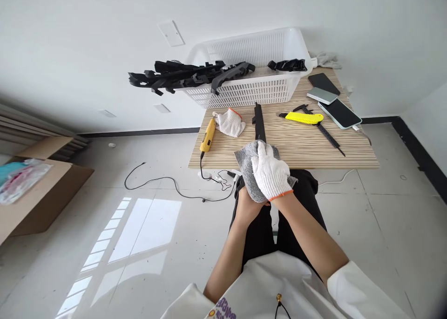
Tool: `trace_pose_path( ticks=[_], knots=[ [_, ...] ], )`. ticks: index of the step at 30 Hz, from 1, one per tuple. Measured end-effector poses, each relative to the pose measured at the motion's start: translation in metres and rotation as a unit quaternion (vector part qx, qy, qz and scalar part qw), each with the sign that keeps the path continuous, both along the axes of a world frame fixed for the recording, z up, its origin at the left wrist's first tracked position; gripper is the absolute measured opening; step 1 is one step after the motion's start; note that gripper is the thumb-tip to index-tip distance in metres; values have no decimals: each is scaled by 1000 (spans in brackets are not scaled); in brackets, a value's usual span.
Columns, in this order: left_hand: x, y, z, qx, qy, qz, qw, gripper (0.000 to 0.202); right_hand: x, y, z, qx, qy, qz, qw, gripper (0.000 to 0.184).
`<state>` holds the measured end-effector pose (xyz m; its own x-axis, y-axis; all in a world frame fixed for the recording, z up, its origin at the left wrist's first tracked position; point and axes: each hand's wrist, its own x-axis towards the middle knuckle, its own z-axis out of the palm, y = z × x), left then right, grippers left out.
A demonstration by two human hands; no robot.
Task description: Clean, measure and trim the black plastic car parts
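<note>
My right hand (271, 172), in a white knit glove with an orange cuff, presses a grey cloth (247, 163) around a long black plastic part (259, 121). The part's far end sticks out over the table, while its near end is hidden under the cloth. Bare, my left hand (249, 208) is closed at the near end, below the cloth, with its fingers mostly covered. Left of the part lie a white glove (230, 122) and a yellow corded tool (208, 135). To the right, a yellow utility knife (303, 118) lies across a black caliper (328, 135).
A white plastic basket (240, 94) stands at the back of the wooden table (226, 159), with several black plastic parts (192, 77) across its rim. Phones (340, 113) and a grey box-like device (321, 95) lie at right. A black cable (167, 178) trails over the floor near a cardboard box (52, 198).
</note>
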<state>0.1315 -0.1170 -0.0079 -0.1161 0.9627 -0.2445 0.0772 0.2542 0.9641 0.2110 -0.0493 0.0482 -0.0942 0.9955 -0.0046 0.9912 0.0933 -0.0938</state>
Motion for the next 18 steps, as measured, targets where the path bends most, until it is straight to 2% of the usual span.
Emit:
trace_pose_path(
  ticks=[4, 9, 15, 18],
  knots=[
    [2, 1, 2, -31, -10, 11, 999, 18, -4, 8, 4, -4, -13, -7, 1000, 58],
    [1, 1, 4, -18, 12, -3, 1000, 16, -12, 12, 8, -10, -15, -8, 1000, 58],
    [-3, -1, -7, 51, 110, -4, 993, 14, -36, 5, -3, 1, -23, -45, 999, 60],
    [-4, -4, -13, 55, 102, 3, 993, 17, -42, -1, -7, 4, -41, -30, 999, 63]
  ],
)
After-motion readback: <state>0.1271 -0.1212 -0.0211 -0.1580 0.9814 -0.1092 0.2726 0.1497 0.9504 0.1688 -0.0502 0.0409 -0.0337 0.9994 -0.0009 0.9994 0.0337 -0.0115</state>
